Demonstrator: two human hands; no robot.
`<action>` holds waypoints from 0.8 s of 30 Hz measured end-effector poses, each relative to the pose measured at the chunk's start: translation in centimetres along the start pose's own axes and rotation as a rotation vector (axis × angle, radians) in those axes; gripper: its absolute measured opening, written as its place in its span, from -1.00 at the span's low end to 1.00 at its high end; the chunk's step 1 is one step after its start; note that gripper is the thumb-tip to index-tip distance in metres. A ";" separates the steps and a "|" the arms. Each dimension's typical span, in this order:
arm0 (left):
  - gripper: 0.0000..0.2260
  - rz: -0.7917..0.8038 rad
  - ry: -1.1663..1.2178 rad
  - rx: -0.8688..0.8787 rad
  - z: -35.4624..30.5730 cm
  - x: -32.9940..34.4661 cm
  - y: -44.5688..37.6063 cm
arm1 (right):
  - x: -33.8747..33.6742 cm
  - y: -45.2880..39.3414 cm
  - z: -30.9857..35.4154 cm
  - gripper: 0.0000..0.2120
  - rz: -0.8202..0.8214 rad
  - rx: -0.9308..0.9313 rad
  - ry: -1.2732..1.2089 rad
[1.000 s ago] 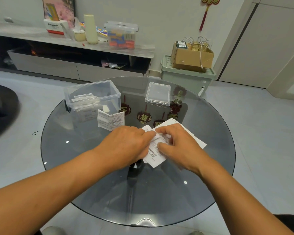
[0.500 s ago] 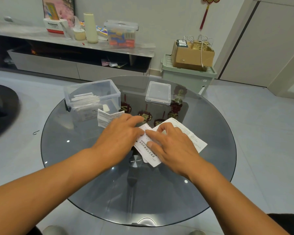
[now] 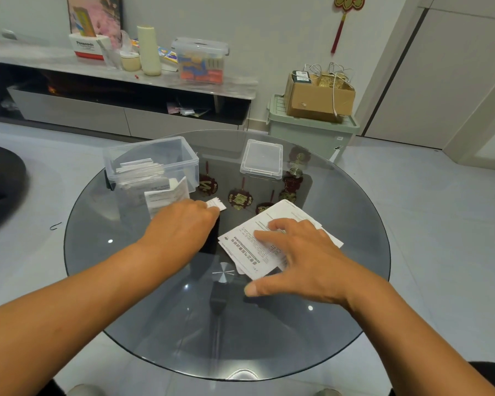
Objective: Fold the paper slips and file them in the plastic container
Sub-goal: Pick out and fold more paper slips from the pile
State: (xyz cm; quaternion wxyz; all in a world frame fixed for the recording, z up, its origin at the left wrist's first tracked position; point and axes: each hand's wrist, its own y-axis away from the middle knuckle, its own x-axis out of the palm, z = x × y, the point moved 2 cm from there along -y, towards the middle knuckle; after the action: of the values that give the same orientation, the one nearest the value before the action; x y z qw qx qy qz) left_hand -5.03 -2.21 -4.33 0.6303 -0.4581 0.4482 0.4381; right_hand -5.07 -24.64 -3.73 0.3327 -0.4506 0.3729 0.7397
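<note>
Left hand [image 3: 183, 224] pinches a small folded white slip [image 3: 216, 203] at twelve o'clock; right hand [image 3: 303, 258], grip open with spread fingers, presses the printed white paper sheets [image 3: 249, 247] on the round glass counter [image 3: 126, 281].

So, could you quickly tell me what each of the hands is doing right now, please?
Left hand: holding a small folded white paper slip.
Right hand: open, fingers resting on the printed white paper sheets.

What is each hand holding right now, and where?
Left hand pinches a folded slip by its near end. Right hand only presses flat on the paper sheets.
</note>
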 end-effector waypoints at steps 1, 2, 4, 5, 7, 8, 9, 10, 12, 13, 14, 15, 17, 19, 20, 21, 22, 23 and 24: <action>-0.78 -0.006 0.001 -0.021 0.1 0.1 -0.1 | 0.0 0.3 0.1 -0.01 -0.008 -0.004 0.020; -0.79 -0.016 0.018 -0.030 0.2 0.2 -0.2 | 0.1 0.4 0.3 -0.06 -0.034 -0.009 0.043; -0.77 -0.069 0.078 0.013 0.4 0.8 -0.3 | 0.2 0.6 0.5 -0.22 -0.111 -0.020 0.098; -0.71 -0.111 0.127 0.057 0.5 1.3 -0.3 | 0.2 0.6 0.6 -0.32 -0.150 -0.028 0.132; -0.53 -0.155 0.258 0.153 -0.1 1.4 -0.1 | 0.1 0.6 0.7 -0.52 -0.211 -0.054 0.175; -0.46 -0.145 0.331 0.198 -0.6 1.2 0.0 | 0.0 0.5 0.7 -0.61 -0.232 -0.077 0.173; -0.41 -0.114 0.416 0.232 -1.0 0.9 0.0 | -0.2 0.5 0.6 -0.67 -0.244 -0.105 0.160; -0.40 -0.070 0.504 0.249 -1.4 0.6 0.1 | -0.2 0.5 0.4 -0.72 -0.247 -0.133 0.140; -0.38 0.021 0.615 0.262 -1.8 0.2 0.2 | -0.5 0.5 -0.3 -0.79 -0.223 -0.162 0.038; -0.37 0.064 0.641 0.269 -1.8 0.1 0.2 | -0.7 0.5 -0.8 -0.81 -0.199 -0.149 -0.059; -0.35 0.099 0.658 0.278 -1.8 0.1 0.2 | -1.0 0.7 -1.4 -0.82 -0.169 -0.122 -0.173; -0.35 0.132 0.666 0.286 -1.6 0.0 0.4 | -1.3 0.9 -2.0 -0.82 -0.130 -0.092 -0.275; -0.37 0.192 0.652 0.309 -1.4 0.0 0.6 | -1.8 1.4 -2.8 -0.84 -0.046 -0.060 -0.403; -0.40 0.244 0.637 0.337 -1.3 0.1 0.7 | -2.2 1.8 -3.5 -0.84 0.017 -0.043 -0.473; -0.42 0.261 0.637 0.350 -1.3 0.2 0.8 | -2.5 2.0 -3.8 -0.83 0.042 -0.033 -0.501; -0.46 0.270 0.644 0.364 -1.2 0.3 0.8 | -2.7 2.1 -4.1 -0.81 0.062 -0.025 -0.525; -0.51 0.275 0.654 0.381 -1.2 0.3 0.8 | -3.0 2.3 -4.3 -0.80 0.076 -0.019 -0.545; -0.55 0.281 0.662 0.398 -1.2 0.1 0.8 | -3.2 2.4 -4.5 -0.81 0.086 -0.012 -0.561; -0.57 0.296 0.667 0.414 -1.2 0.0 0.7 | -3.4 2.6 -4.6 -0.82 0.093 -0.005 -0.575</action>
State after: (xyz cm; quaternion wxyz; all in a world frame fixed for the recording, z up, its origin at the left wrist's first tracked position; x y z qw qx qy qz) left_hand -5.89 -3.26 -4.71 0.4599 -0.3691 0.7672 0.2523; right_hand -4.02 -30.39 -1.46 0.3893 -0.2057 0.2816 0.8525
